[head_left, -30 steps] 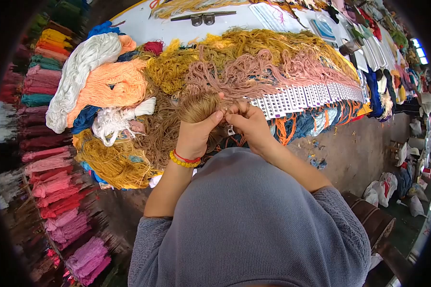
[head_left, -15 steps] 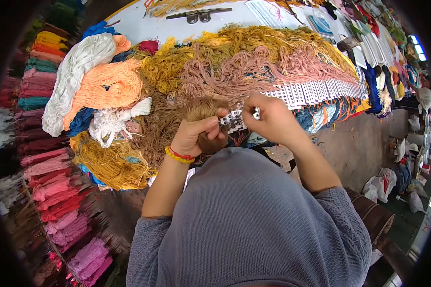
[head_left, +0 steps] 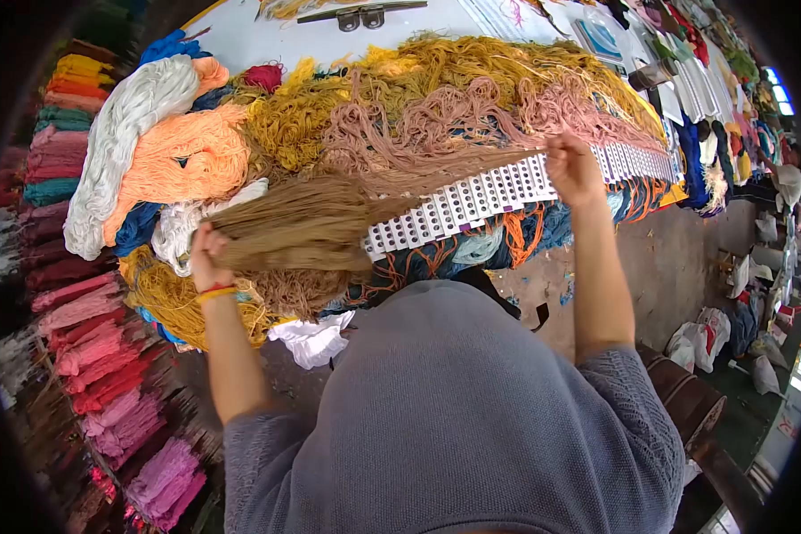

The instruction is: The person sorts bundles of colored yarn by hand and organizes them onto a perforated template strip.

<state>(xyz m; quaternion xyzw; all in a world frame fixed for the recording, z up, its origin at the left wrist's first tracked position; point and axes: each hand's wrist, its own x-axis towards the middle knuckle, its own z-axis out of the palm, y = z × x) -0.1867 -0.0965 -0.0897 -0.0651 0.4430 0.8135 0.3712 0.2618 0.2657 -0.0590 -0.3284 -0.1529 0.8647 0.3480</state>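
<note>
On the left, my left hand (head_left: pixel 208 258) is closed round one end of a thick hank of brown yarn (head_left: pixel 289 227), which is smeared by motion. My right hand (head_left: pixel 576 173) is raised far to the right, fingers pinched together on a thin brown strand (head_left: pixel 498 160). That strand stretches leftward toward the hank. Below it runs a slanting row of white cards with dark holes (head_left: pixel 458 206), overlapping one another along the table's near side. Loose pink yarn (head_left: pixel 409 138) lies just behind the cards.
Mustard yarn (head_left: pixel 472 67) is heaped along the back of the white table (head_left: pixel 267 40). Peach yarn (head_left: pixel 187 156) and a white hank (head_left: pixel 133 133) lie at the left. A black metal clip (head_left: pixel 360 16) sits at the back. Coloured yarn bundles (head_left: pixel 89 343) line the far left.
My hands have moved wide apart, the left one leftward with the brown hank, the right one rightward and up. Brown strands now stretch between them, and the card row is uncovered.
</note>
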